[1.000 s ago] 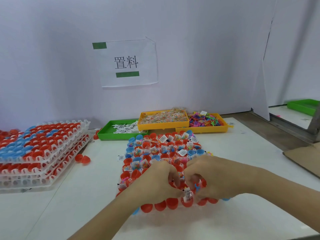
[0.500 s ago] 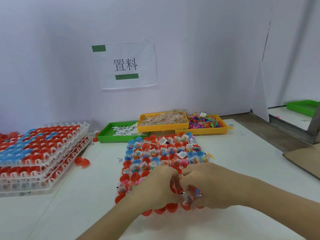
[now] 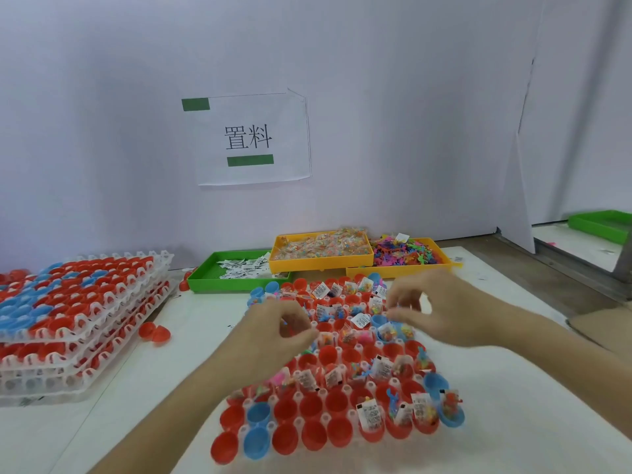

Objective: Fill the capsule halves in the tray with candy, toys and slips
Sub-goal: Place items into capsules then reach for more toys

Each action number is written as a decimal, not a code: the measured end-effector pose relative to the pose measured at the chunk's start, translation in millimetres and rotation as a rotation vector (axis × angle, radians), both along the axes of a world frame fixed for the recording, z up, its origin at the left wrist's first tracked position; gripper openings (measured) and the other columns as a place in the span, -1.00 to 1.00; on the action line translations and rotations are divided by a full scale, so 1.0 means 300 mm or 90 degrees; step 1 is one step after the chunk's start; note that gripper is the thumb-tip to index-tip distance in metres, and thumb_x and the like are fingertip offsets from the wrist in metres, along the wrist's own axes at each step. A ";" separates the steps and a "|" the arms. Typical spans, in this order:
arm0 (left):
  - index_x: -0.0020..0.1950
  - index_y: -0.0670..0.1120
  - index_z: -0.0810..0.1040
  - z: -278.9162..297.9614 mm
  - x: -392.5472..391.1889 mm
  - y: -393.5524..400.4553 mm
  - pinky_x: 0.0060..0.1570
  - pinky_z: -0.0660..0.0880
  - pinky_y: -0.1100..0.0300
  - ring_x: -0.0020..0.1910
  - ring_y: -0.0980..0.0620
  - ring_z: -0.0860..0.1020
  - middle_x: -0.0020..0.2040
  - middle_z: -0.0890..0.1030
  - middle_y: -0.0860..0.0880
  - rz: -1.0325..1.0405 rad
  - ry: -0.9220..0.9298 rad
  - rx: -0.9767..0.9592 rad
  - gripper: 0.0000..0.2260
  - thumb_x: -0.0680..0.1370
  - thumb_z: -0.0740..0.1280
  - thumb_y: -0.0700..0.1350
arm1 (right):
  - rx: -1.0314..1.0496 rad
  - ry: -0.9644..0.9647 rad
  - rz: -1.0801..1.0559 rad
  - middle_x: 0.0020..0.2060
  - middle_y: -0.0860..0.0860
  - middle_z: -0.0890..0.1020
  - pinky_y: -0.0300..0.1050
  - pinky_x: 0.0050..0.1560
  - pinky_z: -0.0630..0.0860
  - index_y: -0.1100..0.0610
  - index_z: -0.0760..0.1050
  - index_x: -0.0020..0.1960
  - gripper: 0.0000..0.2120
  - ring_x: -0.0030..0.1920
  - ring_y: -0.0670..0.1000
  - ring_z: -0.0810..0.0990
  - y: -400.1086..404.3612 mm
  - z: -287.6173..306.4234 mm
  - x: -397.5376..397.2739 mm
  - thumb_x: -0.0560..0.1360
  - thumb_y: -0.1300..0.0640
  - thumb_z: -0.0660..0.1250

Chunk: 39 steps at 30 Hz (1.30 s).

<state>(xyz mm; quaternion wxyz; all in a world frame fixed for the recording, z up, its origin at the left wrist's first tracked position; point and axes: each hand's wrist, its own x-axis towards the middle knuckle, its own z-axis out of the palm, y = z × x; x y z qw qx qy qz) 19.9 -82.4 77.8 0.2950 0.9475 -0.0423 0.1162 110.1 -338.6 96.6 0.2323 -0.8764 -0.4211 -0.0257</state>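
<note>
both hands have lifted apart over the tray; left hand and right hand curl, grasp unclear; sign reads 置料.

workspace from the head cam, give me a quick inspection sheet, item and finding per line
surface: white table, tan board at its far right.
job's things: capsule tray centre, far rows mostly filled, several near cups still empty; green slip bin, yellow candy bin, toy bin behind it.
clutter: stack of capsule trays at left; loose red halves beside it.
grippers: left hand and right hand over the tray's middle, fingers curled; blurred, contents unclear.
cables: nothing seen.
surroundings: white wall with paper sign; another green tray far right.
</note>
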 end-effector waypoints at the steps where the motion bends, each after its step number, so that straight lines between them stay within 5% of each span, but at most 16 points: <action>1: -0.18 0.07 0.60 0.008 0.020 0.018 -0.25 0.50 0.40 -0.25 0.21 0.57 -0.22 0.63 0.10 0.008 -0.012 -0.014 -0.91 0.53 0.39 -0.01 | 0.030 -0.014 -0.052 -0.27 -0.10 0.65 -0.17 -0.18 0.54 -0.05 0.62 -0.12 -0.92 -0.24 -0.07 0.58 -0.012 -0.006 0.064 0.55 0.05 0.39; 10: -0.17 0.03 0.60 0.029 0.384 0.037 -0.26 0.45 0.45 -0.23 0.21 0.57 -0.21 0.63 0.11 0.033 -0.084 0.019 -0.87 0.56 0.32 -0.11 | 0.337 0.022 -0.413 -0.05 0.00 0.68 -0.30 -0.21 0.42 0.07 0.63 0.06 -0.80 -0.09 -0.08 0.59 -0.005 -0.173 0.576 0.59 0.26 0.26; 16: -0.03 -0.03 0.60 0.020 0.676 0.034 -0.11 0.56 0.10 -0.17 0.02 0.57 -0.16 0.58 0.04 0.082 -0.079 0.007 -0.91 0.57 0.31 -0.17 | 0.200 0.082 -0.513 0.13 0.12 0.67 -0.05 0.15 0.50 0.18 0.61 0.22 -0.74 0.14 0.12 0.60 -0.013 -0.221 0.770 0.54 0.19 0.39; 21: 0.20 -0.03 0.60 -0.034 0.864 0.015 -0.20 0.39 0.29 -0.22 0.11 0.46 -0.14 0.52 0.06 0.107 -0.107 0.000 -0.79 0.62 0.26 -0.17 | 0.103 0.100 -0.504 0.05 0.13 0.63 -0.14 -0.01 0.46 0.15 0.65 0.10 -0.74 -0.03 0.06 0.54 0.028 -0.254 0.814 0.47 0.06 0.51; 28: 0.33 -0.01 0.53 -0.076 1.022 -0.052 0.13 0.47 0.04 0.18 -0.14 0.49 0.21 0.48 -0.13 0.030 -0.024 0.186 -0.66 0.59 0.25 -0.27 | 0.161 0.099 -0.528 -0.04 0.07 0.61 -0.11 -0.13 0.47 0.03 0.55 -0.16 -0.84 -0.06 0.05 0.57 0.036 -0.293 0.850 0.44 0.15 0.53; 32: 0.05 -0.10 0.57 -0.078 1.056 -0.062 -0.18 0.55 0.07 -0.16 -0.05 0.56 0.02 0.57 -0.14 0.069 -0.043 0.141 -0.76 0.51 0.26 -0.39 | 0.178 0.106 -0.499 -0.12 0.01 0.60 -0.18 -0.19 0.41 0.02 0.57 -0.24 -0.83 -0.11 -0.03 0.54 0.015 -0.303 0.872 0.44 0.19 0.53; 39: 0.03 -0.11 0.55 -0.085 1.050 -0.031 -0.50 0.37 0.46 -0.40 0.21 0.49 -0.27 0.51 0.09 0.105 -0.118 -0.009 -0.91 0.56 0.33 -0.26 | 0.213 0.080 -0.463 -0.25 -0.03 0.59 -0.34 -0.34 0.34 0.03 0.56 -0.06 -0.81 -0.24 -0.13 0.53 0.007 -0.307 0.881 0.46 0.27 0.49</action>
